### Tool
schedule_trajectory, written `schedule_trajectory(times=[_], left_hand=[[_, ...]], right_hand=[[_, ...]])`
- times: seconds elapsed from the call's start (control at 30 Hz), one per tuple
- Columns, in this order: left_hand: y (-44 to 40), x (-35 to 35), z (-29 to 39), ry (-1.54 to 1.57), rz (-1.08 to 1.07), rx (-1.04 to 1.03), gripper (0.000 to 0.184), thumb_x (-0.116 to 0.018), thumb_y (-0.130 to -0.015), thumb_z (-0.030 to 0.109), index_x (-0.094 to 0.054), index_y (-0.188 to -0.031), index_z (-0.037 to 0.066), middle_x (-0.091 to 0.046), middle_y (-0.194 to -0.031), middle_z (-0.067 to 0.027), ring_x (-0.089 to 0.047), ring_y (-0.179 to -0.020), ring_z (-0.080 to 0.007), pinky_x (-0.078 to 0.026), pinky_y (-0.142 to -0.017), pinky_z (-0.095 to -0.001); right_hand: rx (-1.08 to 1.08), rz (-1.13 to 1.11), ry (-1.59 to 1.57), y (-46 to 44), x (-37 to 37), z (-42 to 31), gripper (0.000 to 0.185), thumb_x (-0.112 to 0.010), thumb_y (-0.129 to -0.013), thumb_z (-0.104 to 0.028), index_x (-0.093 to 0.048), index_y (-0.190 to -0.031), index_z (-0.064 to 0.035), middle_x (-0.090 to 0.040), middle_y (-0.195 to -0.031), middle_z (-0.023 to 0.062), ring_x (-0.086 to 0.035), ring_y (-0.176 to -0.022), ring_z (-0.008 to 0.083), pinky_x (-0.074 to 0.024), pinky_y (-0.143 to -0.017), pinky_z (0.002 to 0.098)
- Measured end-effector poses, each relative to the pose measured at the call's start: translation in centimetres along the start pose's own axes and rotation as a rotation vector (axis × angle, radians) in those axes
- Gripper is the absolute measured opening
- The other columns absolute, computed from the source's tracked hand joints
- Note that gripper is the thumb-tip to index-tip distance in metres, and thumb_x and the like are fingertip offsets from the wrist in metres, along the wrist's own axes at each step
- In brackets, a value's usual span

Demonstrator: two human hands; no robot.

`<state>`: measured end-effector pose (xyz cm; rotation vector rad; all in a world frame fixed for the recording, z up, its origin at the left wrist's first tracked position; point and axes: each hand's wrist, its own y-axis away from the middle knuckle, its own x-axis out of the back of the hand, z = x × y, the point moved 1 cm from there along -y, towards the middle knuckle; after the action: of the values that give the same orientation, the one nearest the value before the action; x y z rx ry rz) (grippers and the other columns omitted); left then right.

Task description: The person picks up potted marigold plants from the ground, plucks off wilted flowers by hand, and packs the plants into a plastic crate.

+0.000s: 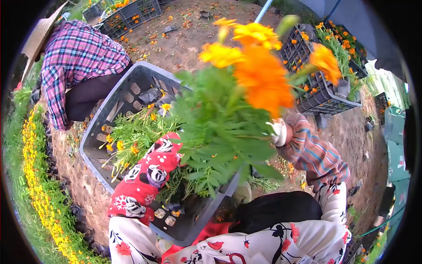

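Across the centre of the frame, close to the camera and partly blurred, is a leafy green marigold plant with orange and yellow blooms (224,127), upright above a grey slatted plastic crate (97,141). Its height sets the blooms clear of the crate's rim, presumably sparing the soft heads from being crushed.

At the plant's right edge is the right hand (289,133), below a striped sleeve; its fingers are hidden by leaves, so I cannot tell how tightly they close. The red cartoon-print sleeve (151,174) reaches from lower left into the foliage, probably to steady the plant from the other side; the left hand is hidden, and its grip cannot be told.

Inside the crate, feathery cut-leaved plants (140,127) lean together, likely packed so they prop one another. At upper right, black mesh crates (325,99) hold more orange flowers. At upper left, a co-worker in a plaid shirt (88,48) bends low beside a yellow flower row (33,154), close to the plants.
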<state>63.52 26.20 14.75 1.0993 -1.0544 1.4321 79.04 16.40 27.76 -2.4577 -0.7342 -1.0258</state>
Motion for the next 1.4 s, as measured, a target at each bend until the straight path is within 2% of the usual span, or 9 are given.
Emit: schedule_trajectory(times=[0.27, 0.33, 0.43, 0.6, 0.77, 0.93, 1.13, 1.2, 1.4], left_hand=[[10.5, 3.8, -5.6, 0.455, 0.192, 0.330, 0.039, -0.065, -0.076, 0.019, -0.059, -0.113, 0.011, -0.059, -0.111, -0.0125, -0.055, -0.106, -0.0291, -0.043, -0.090, -0.0369], [13.6, 5.3, -6.3, 0.706, 0.311, 0.733, 0.024, -0.053, -0.089, 0.008, -0.059, -0.111, 0.002, -0.064, -0.100, -0.0013, -0.056, -0.093, -0.0079, -0.044, -0.084, -0.0230], [14.0, 11.9, -3.8, 0.822, 0.611, 0.907, 0.021, -0.054, -0.089, 0.005, -0.060, -0.109, 0.001, -0.062, -0.101, -0.0023, -0.057, -0.092, -0.0102, -0.044, -0.084, -0.0233], [9.4, 15.4, 6.5, 0.076, 0.333, 0.447, 0.024, -0.064, -0.077, 0.007, -0.060, -0.101, 0.004, -0.058, -0.102, -0.0151, -0.056, -0.098, -0.0322, -0.045, -0.087, -0.0375], [6.8, 9.1, 9.3, -0.294, 0.043, 0.283, 0.070, -0.073, -0.066, 0.038, -0.046, -0.123, 0.006, -0.049, -0.118, -0.0154, -0.048, -0.110, -0.0303, -0.035, -0.096, -0.0446], [4.3, 2.2, 10.4, 0.014, -0.126, 0.492, 0.086, -0.074, -0.065, 0.037, -0.034, -0.129, -0.003, -0.054, -0.108, -0.0168, -0.052, -0.105, -0.0301, -0.034, -0.097, -0.0413], [5.0, 7.1, 8.9, 0.221, 0.312, 0.399, 0.049, -0.066, -0.064, 0.006, -0.057, -0.112, 0.007, -0.064, -0.089, -0.0146, -0.060, -0.084, -0.0329, -0.047, -0.075, -0.0399], [5.3, 11.0, 9.0, 0.595, 0.341, 0.495, 0.043, -0.063, -0.072, -0.006, -0.057, -0.113, 0.002, -0.064, -0.100, -0.0130, -0.063, -0.091, -0.0205, -0.050, -0.078, -0.0303], [9.7, 20.4, 2.5, 0.620, 0.802, 0.582, 0.044, -0.063, -0.078, 0.002, -0.050, -0.120, -0.003, -0.063, -0.105, -0.0136, -0.061, -0.098, -0.0185, -0.048, -0.085, -0.0300]], right_hand=[[-0.237, -0.599, 0.263, -6.9, -9.6, 3.5, 0.028, -0.063, -0.071, -0.023, -0.066, -0.092, -0.0058, -0.066, -0.083, 0.0151, -0.063, -0.078, 0.0338, -0.0499, -0.068, 0.0410], [-0.062, -0.790, 0.614, -7.3, -12.5, 3.4, 0.017, -0.061, -0.070, -0.019, -0.071, -0.079, -0.0086, -0.068, -0.085, 0.0100, -0.065, -0.079, 0.0273, -0.0520, -0.066, 0.0370], [-0.071, -0.747, 0.569, -7.8, -12.0, 3.0, 0.021, -0.062, -0.068, -0.022, -0.069, -0.079, -0.0059, -0.067, -0.081, 0.0121, -0.065, -0.077, 0.0296, -0.0514, -0.066, 0.0384], [-0.291, -0.621, 0.236, -6.8, -8.1, 2.7, 0.047, -0.068, -0.070, -0.041, -0.064, -0.093, -0.0008, -0.064, -0.084, 0.0194, -0.061, -0.083, 0.0362, -0.0487, -0.073, 0.0412], [-0.163, -0.201, 0.084, -1.5, -2.8, 1.3, 0.046, -0.065, -0.074, -0.044, -0.060, -0.095, -0.0040, -0.063, -0.084, 0.0158, -0.060, -0.083, 0.0355, -0.0468, -0.074, 0.0423], [-0.287, -0.203, 0.175, 0.6, -2.5, 1.1, 0.035, -0.061, -0.079, -0.034, -0.059, -0.100, -0.0069, -0.062, -0.088, 0.0169, -0.059, -0.085, 0.0349, -0.0473, -0.074, 0.0420], [-0.227, 0.039, 0.089, -0.2, -1.4, 2.7, 0.025, -0.053, -0.089, -0.026, -0.057, -0.105, -0.0061, -0.062, -0.093, 0.0145, -0.059, -0.086, 0.0338, -0.0462, -0.074, 0.0388], [-0.275, 0.042, 0.087, -0.5, -2.1, 3.5, 0.028, -0.058, -0.086, -0.027, -0.057, -0.105, -0.0063, -0.062, -0.092, 0.0130, -0.059, -0.085, 0.0333, -0.0467, -0.074, 0.0386], [-0.064, -0.280, 0.386, -1.7, -4.7, 1.6, 0.034, -0.063, -0.073, -0.017, -0.059, -0.103, -0.0036, -0.063, -0.087, 0.0143, -0.061, -0.084, 0.0325, -0.0495, -0.071, 0.0397]])
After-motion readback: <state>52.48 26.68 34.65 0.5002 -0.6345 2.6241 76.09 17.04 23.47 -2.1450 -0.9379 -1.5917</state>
